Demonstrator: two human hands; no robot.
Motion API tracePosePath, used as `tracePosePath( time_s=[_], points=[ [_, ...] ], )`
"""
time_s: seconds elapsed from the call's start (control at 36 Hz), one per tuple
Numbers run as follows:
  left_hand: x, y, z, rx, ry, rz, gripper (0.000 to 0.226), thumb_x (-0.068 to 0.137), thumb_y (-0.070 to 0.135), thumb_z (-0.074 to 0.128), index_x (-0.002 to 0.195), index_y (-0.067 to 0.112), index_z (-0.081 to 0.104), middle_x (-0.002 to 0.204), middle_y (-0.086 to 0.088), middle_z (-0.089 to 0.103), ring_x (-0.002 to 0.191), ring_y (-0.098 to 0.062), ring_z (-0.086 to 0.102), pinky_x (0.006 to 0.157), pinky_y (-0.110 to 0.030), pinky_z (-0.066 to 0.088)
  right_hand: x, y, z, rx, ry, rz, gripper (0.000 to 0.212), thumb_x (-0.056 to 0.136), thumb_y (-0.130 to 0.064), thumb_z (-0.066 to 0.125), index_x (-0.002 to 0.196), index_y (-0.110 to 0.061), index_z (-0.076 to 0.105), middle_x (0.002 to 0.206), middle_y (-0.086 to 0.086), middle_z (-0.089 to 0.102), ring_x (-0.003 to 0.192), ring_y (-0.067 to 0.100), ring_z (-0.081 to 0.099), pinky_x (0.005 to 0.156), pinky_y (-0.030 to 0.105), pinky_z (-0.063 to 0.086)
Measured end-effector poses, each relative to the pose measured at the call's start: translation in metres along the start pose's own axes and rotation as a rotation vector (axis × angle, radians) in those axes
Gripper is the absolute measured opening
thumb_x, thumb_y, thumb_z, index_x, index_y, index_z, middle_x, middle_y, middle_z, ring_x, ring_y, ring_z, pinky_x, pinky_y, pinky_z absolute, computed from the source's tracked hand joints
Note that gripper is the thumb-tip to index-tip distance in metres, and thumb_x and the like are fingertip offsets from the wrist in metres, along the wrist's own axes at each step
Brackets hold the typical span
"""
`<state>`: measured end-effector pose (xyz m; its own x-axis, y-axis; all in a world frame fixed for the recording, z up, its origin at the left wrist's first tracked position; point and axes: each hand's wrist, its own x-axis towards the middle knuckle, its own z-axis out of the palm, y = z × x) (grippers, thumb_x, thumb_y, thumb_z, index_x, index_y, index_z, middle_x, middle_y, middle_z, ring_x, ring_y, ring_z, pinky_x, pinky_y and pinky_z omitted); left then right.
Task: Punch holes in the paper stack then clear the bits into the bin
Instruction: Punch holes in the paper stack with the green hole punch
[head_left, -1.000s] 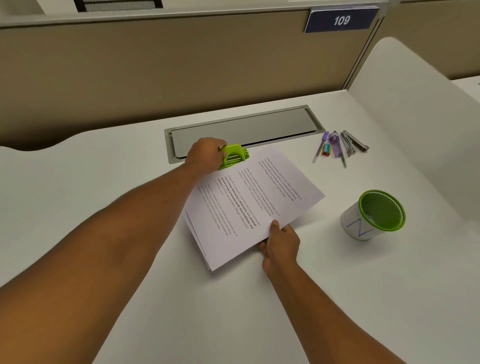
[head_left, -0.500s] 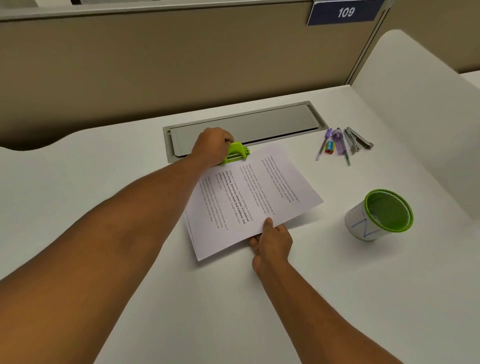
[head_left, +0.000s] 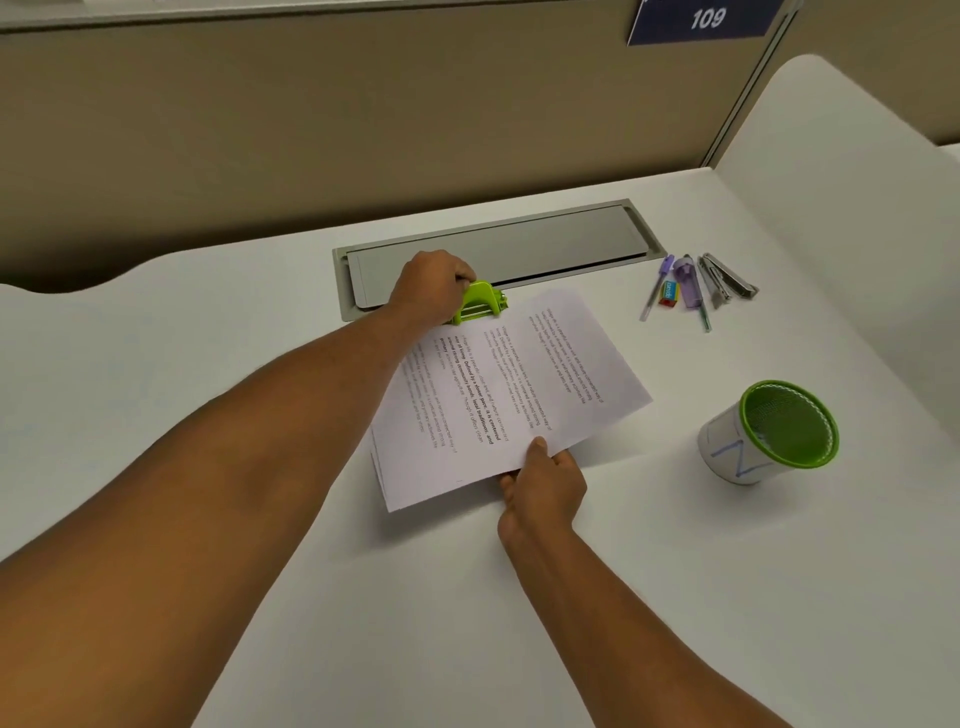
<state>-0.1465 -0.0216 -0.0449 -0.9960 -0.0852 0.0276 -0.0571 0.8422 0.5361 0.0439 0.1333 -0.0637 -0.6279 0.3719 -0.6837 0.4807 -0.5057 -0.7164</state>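
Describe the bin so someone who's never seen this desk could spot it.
Start at the white desk, right of the paper stack. The bin stands alone there: a small white cup with a green mesh rim and blue scribble, unlike the flat pens farther back.

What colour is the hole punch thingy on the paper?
Bright lime green: the hole punch shows best in the head view, at the far edge of the paper stack.

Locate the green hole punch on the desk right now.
Head view, centre: the green hole punch sits at the far edge of the paper stack, under the left hand, just before the grey cable tray lid.
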Motion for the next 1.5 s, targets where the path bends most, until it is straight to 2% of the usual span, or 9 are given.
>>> tracePosePath(
  time_s=[0.19,0.36,0.61,0.94,1.22,1.33,1.39,1.44,1.5],
  points=[
    [0.000,0.000,0.002,-0.004,0.007,-0.015,0.027,0.099,0.021,0.056,0.121,0.014,0.070,0.124,-0.006,0.068,0.111,-0.024,0.062,0.090,-0.027,0.046,-0.005,0.002,0.002,0.057,-0.079,0.105,0.011,0.099,-0.013,0.055,0.095,-0.019,0.064,0.098,0.006,0.072,0.086,0.022,0.071,0.060,0.031,0.059],
    [-0.001,-0.001,0.003,0.015,0.002,-0.011,0.029,0.100,0.023,0.053,0.124,0.015,0.067,0.129,-0.007,0.065,0.116,-0.026,0.059,0.097,-0.032,0.045,-0.002,0.006,0.001,-0.009,-0.003,0.056,0.013,0.099,-0.014,0.054,0.090,-0.016,0.063,0.094,0.006,0.071,0.080,0.020,0.070,0.056,0.029,0.057],
    [-0.003,-0.005,0.003,-0.011,-0.067,0.011,0.033,0.097,0.029,0.059,0.128,0.018,0.065,0.127,-0.006,0.065,0.111,-0.024,0.060,0.092,-0.034,0.048,0.002,-0.003,0.003,-0.012,-0.009,0.012,0.012,0.100,-0.016,0.053,0.098,-0.018,0.064,0.092,0.001,0.071,0.079,0.017,0.070,0.058,0.028,0.057],
    [-0.001,-0.003,0.001,0.000,-0.073,0.016,0.031,0.097,0.026,0.060,0.125,0.016,0.066,0.124,-0.006,0.066,0.109,-0.023,0.060,0.084,-0.027,0.044,0.001,0.010,-0.001,-0.090,-0.052,-0.037,0.018,0.101,-0.018,0.052,0.088,-0.027,0.061,0.090,-0.006,0.069,0.081,0.017,0.070,0.077,0.040,0.061],
    [-0.003,-0.003,0.004,-0.004,-0.078,0.000,0.032,0.097,0.025,0.059,0.127,0.016,0.064,0.126,-0.006,0.065,0.111,-0.024,0.059,0.085,-0.026,0.041,0.010,-0.002,0.003,-0.021,-0.100,0.044,0.012,0.100,-0.010,0.053,0.108,-0.013,0.060,0.099,0.007,0.068,0.083,0.018,0.068,0.057,0.028,0.058],
    [-0.002,-0.004,0.002,-0.009,-0.079,0.005,0.031,0.096,0.026,0.060,0.125,0.018,0.066,0.125,-0.005,0.066,0.110,-0.022,0.059,0.087,-0.027,0.042,0.012,-0.005,0.001,0.000,-0.149,0.068,0.018,0.097,-0.014,0.059,0.114,-0.018,0.060,0.108,0.004,0.070,0.095,0.022,0.069,0.069,0.036,0.060],
    [-0.003,-0.002,0.001,-0.005,-0.083,0.005,0.030,0.096,0.025,0.060,0.125,0.017,0.066,0.124,-0.005,0.066,0.110,-0.023,0.059,0.088,-0.029,0.044,0.014,-0.010,0.002,-0.002,-0.148,0.073,0.010,0.097,-0.023,0.060,0.106,-0.021,0.059,0.105,0.004,0.070,0.095,0.022,0.069,0.076,0.041,0.060],
    [-0.004,-0.001,0.000,0.002,-0.085,0.006,0.030,0.097,0.025,0.059,0.125,0.017,0.066,0.124,-0.006,0.066,0.110,-0.024,0.059,0.089,-0.031,0.046,0.018,-0.013,0.002,-0.005,-0.120,0.072,0.006,0.098,-0.025,0.057,0.103,-0.022,0.057,0.101,0.003,0.069,0.091,0.021,0.068,0.075,0.041,0.060],
    [-0.004,-0.001,0.000,0.011,-0.085,0.012,0.031,0.098,0.024,0.058,0.127,0.016,0.065,0.125,-0.007,0.066,0.111,-0.025,0.059,0.091,-0.032,0.045,0.021,-0.014,0.000,-0.015,-0.073,0.029,0.014,0.099,-0.020,0.056,0.112,-0.023,0.058,0.102,0.000,0.069,0.088,0.020,0.068,0.070,0.040,0.061]
  ],
)
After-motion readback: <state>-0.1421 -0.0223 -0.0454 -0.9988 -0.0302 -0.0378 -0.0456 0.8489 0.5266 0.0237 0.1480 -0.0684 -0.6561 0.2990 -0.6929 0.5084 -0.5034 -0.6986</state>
